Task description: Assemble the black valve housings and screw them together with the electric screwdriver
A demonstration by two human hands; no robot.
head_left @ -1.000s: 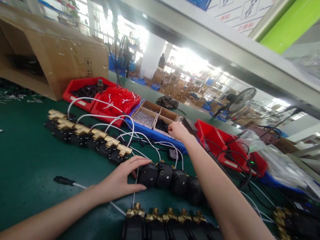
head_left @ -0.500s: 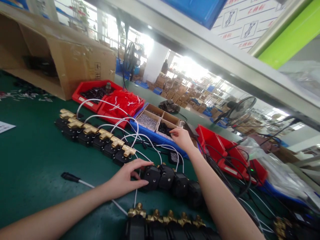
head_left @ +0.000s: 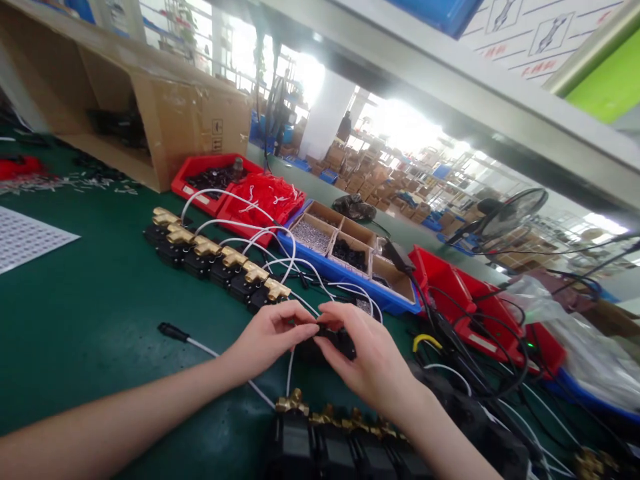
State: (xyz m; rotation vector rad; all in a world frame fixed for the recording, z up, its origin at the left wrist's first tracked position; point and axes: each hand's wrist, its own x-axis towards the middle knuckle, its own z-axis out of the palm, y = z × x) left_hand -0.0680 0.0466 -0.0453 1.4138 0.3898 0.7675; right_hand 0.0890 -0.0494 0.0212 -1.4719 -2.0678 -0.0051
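My left hand (head_left: 277,333) and my right hand (head_left: 367,350) meet fingertip to fingertip over a row of black valve units (head_left: 340,340). Both are closed in a pinch. Whatever sits between the fingertips is too small and covered to make out. Left of them runs a row of black units with brass tee fittings (head_left: 233,257) and white cables. Below stand more black units (head_left: 295,443) topped with brass fittings (head_left: 293,402). A white cable with a black connector (head_left: 173,331) lies by my left forearm.
Behind the hands, a blue tray (head_left: 320,260) holds cardboard compartments of small metal and black parts (head_left: 350,255). Red bins (head_left: 257,227) flank it on the left, with further red bins (head_left: 447,287) at right. A cardboard box (head_left: 195,127) and printed sheet (head_left: 30,237) lie left.
My right hand has come back from the compartment of small black parts to meet my left hand over the black units. The camera view has shifted left.
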